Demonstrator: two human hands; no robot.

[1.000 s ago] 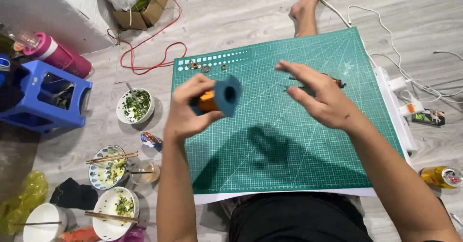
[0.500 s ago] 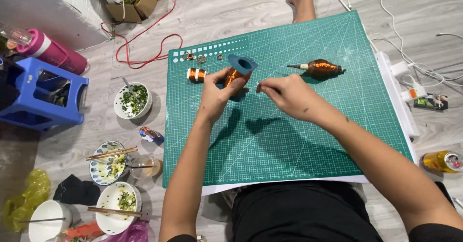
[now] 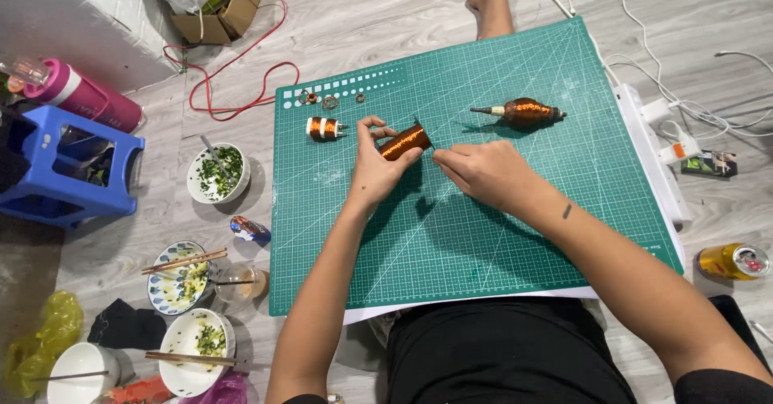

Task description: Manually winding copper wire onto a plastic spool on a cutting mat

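Beside mat (image 3: 483, 235), yellow can (image 3: 731, 261).

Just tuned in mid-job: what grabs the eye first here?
The big green cutting mat fills the middle of the floor. Above it, the left hand grips a copper wire coil while the right hand pinches at its end. Used bowls with chopsticks sit left of the mat.

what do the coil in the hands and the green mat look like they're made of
The coil, held in the left hand with the right hand at its end, looks like fine copper wire: shiny orange-brown with a metallic glint, dark ends, maybe plastic. The mat looks like matte soft plastic or rubber: flat, dull green, with printed pale grid lines. It has no glare.
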